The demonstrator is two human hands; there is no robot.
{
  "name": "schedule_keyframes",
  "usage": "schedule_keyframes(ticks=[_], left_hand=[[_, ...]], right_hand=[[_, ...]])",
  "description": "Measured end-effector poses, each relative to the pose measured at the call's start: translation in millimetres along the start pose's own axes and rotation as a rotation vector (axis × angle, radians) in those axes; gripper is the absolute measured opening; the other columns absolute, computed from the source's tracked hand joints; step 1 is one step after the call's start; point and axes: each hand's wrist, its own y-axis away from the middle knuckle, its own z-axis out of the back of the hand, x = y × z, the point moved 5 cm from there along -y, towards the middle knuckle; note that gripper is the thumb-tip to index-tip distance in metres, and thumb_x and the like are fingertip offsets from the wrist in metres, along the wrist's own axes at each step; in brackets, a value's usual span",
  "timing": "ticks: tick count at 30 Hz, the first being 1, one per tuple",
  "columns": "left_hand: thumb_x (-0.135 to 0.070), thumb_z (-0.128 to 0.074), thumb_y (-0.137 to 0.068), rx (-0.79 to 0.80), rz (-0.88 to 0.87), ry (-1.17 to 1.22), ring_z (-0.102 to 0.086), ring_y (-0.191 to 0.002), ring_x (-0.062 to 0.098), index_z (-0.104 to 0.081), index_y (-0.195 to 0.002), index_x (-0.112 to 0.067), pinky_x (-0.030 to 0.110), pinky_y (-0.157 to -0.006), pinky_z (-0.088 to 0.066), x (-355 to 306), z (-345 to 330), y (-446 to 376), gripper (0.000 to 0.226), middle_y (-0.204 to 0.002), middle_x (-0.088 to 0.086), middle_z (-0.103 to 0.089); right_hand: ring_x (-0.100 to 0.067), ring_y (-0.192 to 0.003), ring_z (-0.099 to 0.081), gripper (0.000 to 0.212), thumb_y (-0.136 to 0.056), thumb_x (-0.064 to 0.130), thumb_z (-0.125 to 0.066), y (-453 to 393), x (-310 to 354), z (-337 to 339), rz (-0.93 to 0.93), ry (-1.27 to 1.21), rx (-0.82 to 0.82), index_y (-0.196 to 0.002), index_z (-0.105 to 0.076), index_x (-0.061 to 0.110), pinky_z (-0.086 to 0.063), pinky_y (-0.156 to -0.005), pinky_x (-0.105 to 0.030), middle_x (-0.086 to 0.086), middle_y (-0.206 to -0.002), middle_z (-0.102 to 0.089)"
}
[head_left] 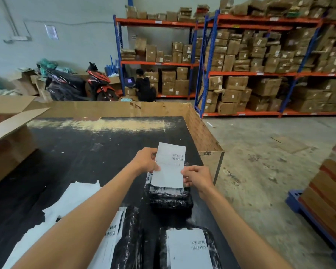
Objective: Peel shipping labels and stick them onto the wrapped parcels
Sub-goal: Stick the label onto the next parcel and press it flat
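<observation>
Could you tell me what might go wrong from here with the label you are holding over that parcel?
1. The label is pinched only at its side edges by the left hand and right hand, so it may curl or crease.
2. The wrapped parcel beneath looks wrinkled, so the label could bubble.
3. That parcel sits near the table's right edge; pressing could nudge it off.

White label (170, 167), black barcodes; glossy black parcel (169, 199); black table (76, 152).
</observation>
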Motion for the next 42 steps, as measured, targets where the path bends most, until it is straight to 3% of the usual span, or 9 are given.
schedule_keyframes(ticks=[4,14,17,20,23,29,32,35,42], left_hand=[[0.013,-0.072,-0.074,0.055,0.072,-0.040,-0.061,-0.085,0.024,-0.059,-0.131,-0.006,0.027,-0.067,-0.057,12,-7,-15,0.062,-0.120,0.016,-0.065],[0.003,-0.082,-0.068,0.096,0.123,-0.094,-0.061,-0.113,0.031,-0.058,-0.131,-0.007,0.037,-0.085,-0.058,33,-23,-46,0.068,-0.127,0.011,-0.064],[-0.007,-0.088,-0.065,0.075,0.154,-0.170,-0.057,-0.122,0.030,-0.044,-0.144,-0.007,0.036,-0.091,-0.054,37,-22,-53,0.090,-0.137,0.012,-0.058],[-0.018,-0.091,-0.061,0.046,0.163,-0.255,-0.046,-0.134,0.031,-0.021,-0.154,-0.008,0.042,-0.107,-0.043,41,-21,-56,0.117,-0.147,0.014,-0.047],[-0.022,-0.091,-0.061,0.085,0.130,-0.316,-0.043,-0.137,0.034,-0.006,-0.157,-0.020,0.049,-0.110,-0.039,41,-24,-59,0.128,-0.152,0.016,-0.040],[-0.039,-0.084,-0.072,0.247,0.054,-0.437,-0.032,-0.137,0.040,-0.013,-0.153,-0.043,0.053,-0.115,-0.031,43,-27,-59,0.108,-0.149,0.013,-0.017],[-0.051,-0.075,-0.078,0.319,0.067,-0.534,-0.030,-0.139,0.034,-0.019,-0.153,-0.041,0.050,-0.116,-0.028,49,-28,-62,0.094,-0.148,0.008,-0.016],[-0.044,-0.051,-0.097,0.309,0.064,-0.514,-0.038,-0.133,0.033,-0.016,-0.155,-0.033,0.044,-0.114,-0.032,54,-30,-68,0.069,-0.148,0.008,-0.012],[-0.044,-0.045,-0.099,0.307,0.116,-0.491,-0.035,-0.137,0.036,-0.013,-0.156,-0.031,0.046,-0.116,-0.029,63,-30,-78,0.067,-0.151,0.010,-0.011]], right_hand=[[-0.016,-0.049,-0.057,0.007,-0.087,-0.004,-0.070,-13,-6,-4,-0.011,0.047,-0.025,-0.088,-0.071,-0.011,-0.047,-0.045,-0.025,-0.017,-0.076,-0.070],[-0.016,-0.054,-0.070,0.017,-0.082,0.005,-0.073,-23,-9,-7,0.075,0.326,-0.126,-0.066,-0.073,0.012,-0.052,-0.046,-0.029,-0.003,-0.072,-0.076],[-0.018,-0.058,-0.074,0.015,-0.074,0.011,-0.079,-24,-5,-9,0.096,0.425,-0.109,-0.064,-0.069,0.013,-0.062,-0.060,-0.044,0.000,-0.066,-0.075],[-0.018,-0.067,-0.074,0.016,-0.069,0.020,-0.084,-24,2,-9,0.122,0.622,-0.092,-0.071,-0.069,0.016,-0.061,-0.071,-0.040,0.003,-0.065,-0.073],[-0.018,-0.073,-0.072,0.026,-0.064,0.026,-0.090,-23,5,-11,0.168,0.720,-0.073,-0.074,-0.067,0.017,-0.060,-0.072,-0.041,0.003,-0.071,-0.073],[-0.024,-0.100,-0.059,0.065,-0.065,0.036,-0.092,-27,12,-14,0.206,0.916,-0.046,-0.112,-0.052,0.016,-0.049,-0.076,-0.038,-0.001,-0.109,-0.056],[-0.025,-0.104,-0.058,0.057,-0.077,0.030,-0.082,-32,13,-21,0.249,0.962,0.078,-0.123,-0.049,0.024,-0.050,-0.082,-0.039,0.000,-0.119,-0.051],[-0.027,-0.104,-0.059,0.037,-0.089,0.032,-0.063,-37,10,-27,0.259,1.060,0.138,-0.124,-0.054,0.028,-0.052,-0.085,-0.041,-0.003,-0.126,-0.052],[-0.041,-0.109,-0.058,0.061,-0.096,0.036,-0.039,-53,11,-36,0.214,1.129,0.235,-0.153,-0.023,0.043,-0.047,-0.093,-0.046,-0.015,-0.139,-0.044]])
